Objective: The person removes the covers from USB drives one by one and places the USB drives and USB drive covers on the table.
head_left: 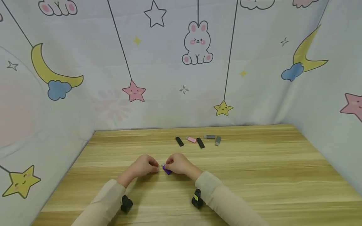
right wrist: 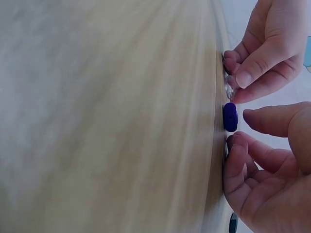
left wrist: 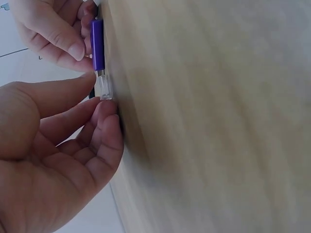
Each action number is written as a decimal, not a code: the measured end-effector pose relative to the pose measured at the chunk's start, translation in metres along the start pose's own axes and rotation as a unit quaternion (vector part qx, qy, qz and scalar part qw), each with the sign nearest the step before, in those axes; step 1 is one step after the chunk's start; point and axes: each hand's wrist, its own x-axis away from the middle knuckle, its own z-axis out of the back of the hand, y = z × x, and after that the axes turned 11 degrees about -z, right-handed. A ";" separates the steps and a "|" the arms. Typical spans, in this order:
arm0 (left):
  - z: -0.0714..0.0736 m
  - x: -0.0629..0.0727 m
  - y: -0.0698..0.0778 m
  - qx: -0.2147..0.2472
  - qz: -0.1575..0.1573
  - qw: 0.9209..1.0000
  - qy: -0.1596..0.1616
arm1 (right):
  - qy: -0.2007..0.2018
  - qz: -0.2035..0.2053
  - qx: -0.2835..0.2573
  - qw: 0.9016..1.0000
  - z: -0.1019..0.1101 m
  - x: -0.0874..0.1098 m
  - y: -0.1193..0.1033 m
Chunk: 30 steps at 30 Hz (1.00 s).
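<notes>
A purple USB stick [head_left: 167, 169] lies at the tabletop between the two hands, its metal plug toward the left hand. My right hand [head_left: 178, 164] has its fingers curled around this stick; in the right wrist view the right thumb [right wrist: 265, 120] hovers just over it. A small clear cap [left wrist: 105, 88] sits at the fingertips of my left hand [head_left: 145, 165], pinched between thumb and fingers. Seen from the left wrist, the cap lines up with the stick [left wrist: 98, 46] right at its plug. Part of the cap is hidden by the left fingers.
Farther back lie a black USB stick [head_left: 179, 141], a pink one [head_left: 191, 139], another black one [head_left: 200, 143], and two grey ones, one flat across [head_left: 209, 137] and one pointing forward [head_left: 218, 141]. A patterned cloth [head_left: 169, 116] borders the wooden table [head_left: 254, 175] behind and at the sides.
</notes>
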 end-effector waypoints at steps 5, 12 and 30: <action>0.006 -0.004 0.003 -0.018 -0.004 0.999 -0.026 | -0.012 -0.008 -0.013 1.000 0.004 0.000 0.001; 0.013 -0.014 0.014 -0.055 -0.002 0.998 -0.033 | -0.005 -0.016 -0.024 1.000 0.013 -0.007 0.009; 0.026 -0.045 0.032 -0.022 -0.052 0.998 0.004 | 0.046 -0.010 -0.034 0.998 0.048 -0.010 0.004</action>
